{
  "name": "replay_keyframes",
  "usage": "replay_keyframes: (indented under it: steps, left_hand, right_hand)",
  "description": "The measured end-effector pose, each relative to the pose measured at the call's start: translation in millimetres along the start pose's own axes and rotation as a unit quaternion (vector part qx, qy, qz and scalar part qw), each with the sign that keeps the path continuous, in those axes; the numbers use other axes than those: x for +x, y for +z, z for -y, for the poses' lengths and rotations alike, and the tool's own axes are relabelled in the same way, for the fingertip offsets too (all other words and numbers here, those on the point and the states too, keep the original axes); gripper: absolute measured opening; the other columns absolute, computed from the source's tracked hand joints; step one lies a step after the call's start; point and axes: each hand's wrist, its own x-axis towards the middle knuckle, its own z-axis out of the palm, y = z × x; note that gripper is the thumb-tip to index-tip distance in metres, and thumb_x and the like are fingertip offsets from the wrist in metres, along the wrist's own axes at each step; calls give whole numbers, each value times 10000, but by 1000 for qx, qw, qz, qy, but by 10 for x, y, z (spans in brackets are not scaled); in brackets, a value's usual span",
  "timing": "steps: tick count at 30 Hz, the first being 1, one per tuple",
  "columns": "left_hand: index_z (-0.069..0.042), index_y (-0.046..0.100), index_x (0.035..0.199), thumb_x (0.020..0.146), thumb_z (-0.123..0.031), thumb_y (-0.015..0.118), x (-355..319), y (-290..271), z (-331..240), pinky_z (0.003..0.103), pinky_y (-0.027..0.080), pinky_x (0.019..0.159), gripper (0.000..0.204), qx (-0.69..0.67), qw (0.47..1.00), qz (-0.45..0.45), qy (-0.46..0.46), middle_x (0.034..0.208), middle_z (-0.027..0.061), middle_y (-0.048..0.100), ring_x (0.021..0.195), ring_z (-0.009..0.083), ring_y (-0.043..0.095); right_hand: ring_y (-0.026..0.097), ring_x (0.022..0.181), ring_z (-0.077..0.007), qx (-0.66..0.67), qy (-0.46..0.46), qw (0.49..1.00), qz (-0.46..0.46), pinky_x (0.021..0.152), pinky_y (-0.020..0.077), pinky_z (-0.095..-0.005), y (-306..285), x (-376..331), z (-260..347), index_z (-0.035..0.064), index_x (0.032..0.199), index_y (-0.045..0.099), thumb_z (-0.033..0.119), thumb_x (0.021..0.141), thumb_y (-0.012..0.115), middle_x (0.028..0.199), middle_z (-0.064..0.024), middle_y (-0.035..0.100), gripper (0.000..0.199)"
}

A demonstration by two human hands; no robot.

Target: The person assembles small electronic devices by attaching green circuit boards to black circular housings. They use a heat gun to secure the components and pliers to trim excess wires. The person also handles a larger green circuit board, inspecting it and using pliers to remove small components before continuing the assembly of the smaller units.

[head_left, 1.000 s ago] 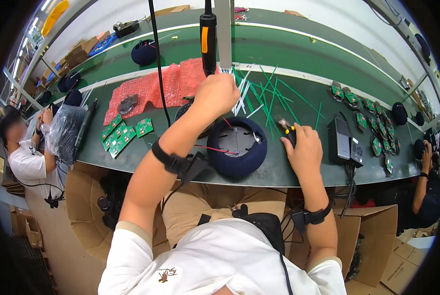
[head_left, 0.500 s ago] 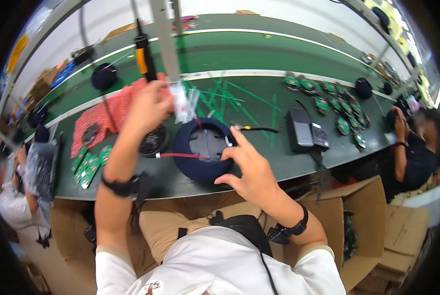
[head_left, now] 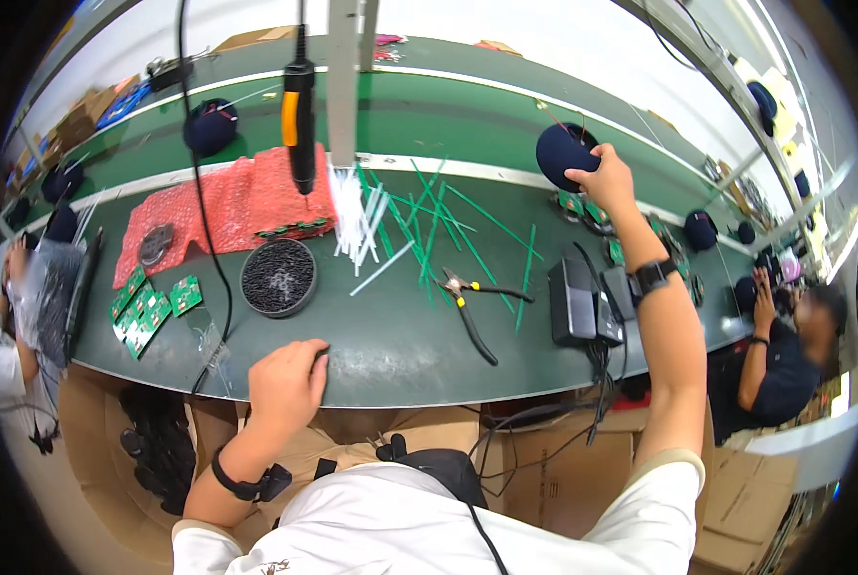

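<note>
At the far right of the bench, my right hand [head_left: 603,180] grips the rim of a dark blue, round, hollow housing [head_left: 563,158] with thin red wires sticking out of it. It is held tilted over the edge of the green belt. My left hand [head_left: 287,383] rests at the bench's front edge, fingers curled together and nothing visible in them. Beyond it stands a round black dish of small dark screws [head_left: 278,278]. An electric screwdriver [head_left: 298,129], black and orange, hangs above the pink bubble wrap [head_left: 228,206]. Pliers with black and yellow handles [head_left: 467,302] lie open on the bench.
Green circuit boards [head_left: 146,311] lie at the left. White strips [head_left: 354,220] and green strips [head_left: 434,225] are scattered mid-bench. A black power adapter [head_left: 582,302] with cables sits at the right. Another blue housing [head_left: 211,126] is on the belt. People work on both sides.
My right hand has carried the blue housing from mid-bench to the far right, uncovering the pliers. My left hand has come away from the screwdriver and down to the front edge.
</note>
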Motion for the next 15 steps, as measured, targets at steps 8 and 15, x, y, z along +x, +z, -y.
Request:
replay_keyframes:
  steps: [8, 15]
  left_hand:
    - [-86, 689, 939, 834, -122, 740, -58, 30, 128, 403, 543, 627, 122, 6, 999, -42, 10, 779, 87, 663, 711, 288, 673]
    - [-52, 715, 958, 880, 30, 695, 118, -721, 243, 265, 461, 512, 115, -252, 955, -150, -51, 756, 43, 658, 559, 119, 591]
  right_hand:
    - [721, 1041, -400, 11, 69, 997, 13, 905, 563, -474, 1223, 1163, -242, 13, 1226, 599, 426, 720, 923, 1075, -224, 740, 728]
    - [698, 1007, -424, -231, -101, 968, 2, 883, 560, -493, 998, 765, 570, 41, 1235, 553, 236, 812, 834, 1144, -227, 668, 544]
